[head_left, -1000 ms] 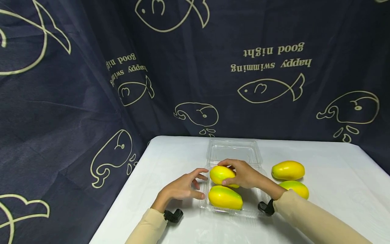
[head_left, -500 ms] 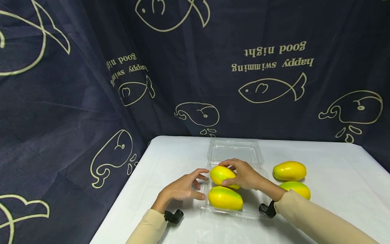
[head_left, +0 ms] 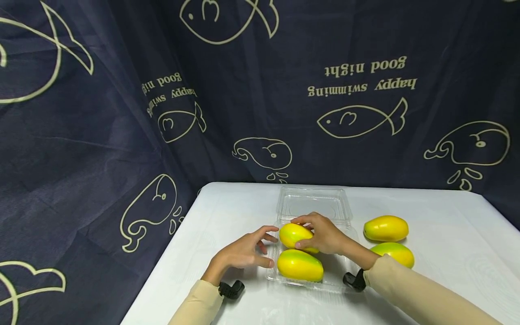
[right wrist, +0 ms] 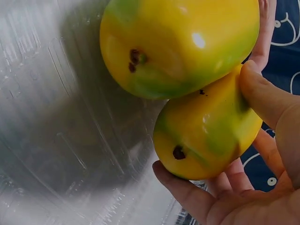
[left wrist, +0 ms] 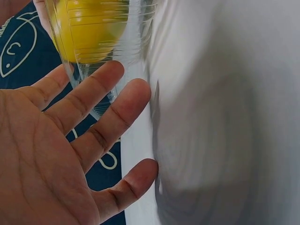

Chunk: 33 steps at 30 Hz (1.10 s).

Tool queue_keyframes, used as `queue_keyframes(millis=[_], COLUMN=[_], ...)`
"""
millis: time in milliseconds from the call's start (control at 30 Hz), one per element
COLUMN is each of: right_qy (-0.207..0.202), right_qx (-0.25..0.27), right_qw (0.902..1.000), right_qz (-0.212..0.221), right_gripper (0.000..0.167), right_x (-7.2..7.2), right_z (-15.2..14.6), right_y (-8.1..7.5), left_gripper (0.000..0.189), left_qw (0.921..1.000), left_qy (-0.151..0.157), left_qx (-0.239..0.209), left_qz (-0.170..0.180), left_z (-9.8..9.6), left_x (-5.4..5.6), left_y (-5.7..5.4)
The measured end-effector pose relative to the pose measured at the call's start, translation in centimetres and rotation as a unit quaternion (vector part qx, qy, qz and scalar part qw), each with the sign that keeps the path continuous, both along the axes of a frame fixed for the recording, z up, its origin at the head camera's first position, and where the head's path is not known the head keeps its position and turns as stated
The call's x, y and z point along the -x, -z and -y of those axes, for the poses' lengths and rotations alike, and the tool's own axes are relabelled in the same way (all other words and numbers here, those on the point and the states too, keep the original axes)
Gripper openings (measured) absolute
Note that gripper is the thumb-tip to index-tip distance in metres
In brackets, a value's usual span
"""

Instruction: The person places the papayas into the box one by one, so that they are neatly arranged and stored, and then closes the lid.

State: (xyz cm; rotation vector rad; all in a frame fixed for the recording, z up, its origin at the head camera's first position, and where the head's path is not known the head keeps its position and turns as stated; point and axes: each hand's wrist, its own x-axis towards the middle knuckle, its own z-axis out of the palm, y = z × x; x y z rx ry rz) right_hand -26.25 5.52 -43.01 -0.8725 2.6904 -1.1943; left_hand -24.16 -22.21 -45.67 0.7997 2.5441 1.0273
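My right hand (head_left: 325, 232) grips a smooth oval yellow-green fruit (head_left: 293, 234) at the back left of a clear plastic clamshell box (head_left: 339, 275). The thumb presses its near side and the fingers curl round the far side. In the right wrist view this fruit (right wrist: 206, 126) shows a dark stem mark and lies against a second such fruit (right wrist: 183, 42). That second fruit (head_left: 299, 265) lies in front of it in the box. My left hand (head_left: 243, 250) holds nothing, fingers spread beside the box's left wall, as the left wrist view shows of this hand (left wrist: 61, 126).
The box's lid (head_left: 313, 203) lies folded back behind it. Right of the box are two more fruits on the white table: one farther back (head_left: 386, 228), one nearer (head_left: 395, 253), partly hidden by my right forearm. Dark fish-print cloth (head_left: 260, 90) hangs behind and at left.
Almost nothing differs. Both hands keep their places and the right still holds the fruit in the box; only the whole head view shifts by a few pixels.
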Motion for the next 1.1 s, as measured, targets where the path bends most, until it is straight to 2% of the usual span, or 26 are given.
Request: queue_keyframes(millis=[100,333,433,633,733,1100], right_qy=[-0.001,0.026,0.025,0.01,0.008,0.013], right_qx=[0.0,-0.002,-0.001,-0.02,-0.026,-0.004], right_qw=[1.0,0.9996,0.9996,0.9992,0.9987,0.9995], right_qz=[-0.008,0.014,0.014,-0.034,-0.044,0.027], right_gripper=[0.057,0.056,0.055,0.054,0.056,0.055], right_x=[-0.09,-0.27,-0.28,-0.22,-0.28,-0.47], right_z=[0.17,0.62,0.57,0.43,0.4,-0.01], right_y=[0.0,-0.14,-0.1,0.03,-0.02,-0.18], left_gripper=[0.083,0.084,0.084,0.085,0.085,0.084], left_qw=[1.0,1.0,1.0,1.0,1.0,1.0], left_qy=[0.002,0.002,0.001,0.0,-0.001,-0.001], left_qx=[-0.001,-0.002,0.0,0.001,-0.001,0.0], left_qz=[-0.001,0.001,0.0,-0.001,0.003,0.001], left_z=[0.06,0.04,0.0,-0.02,-0.02,-0.03], left_x=[0.03,0.0,-0.02,-0.08,-0.12,-0.17], left_y=[0.07,0.01,-0.01,0.02,0.05,0.13])
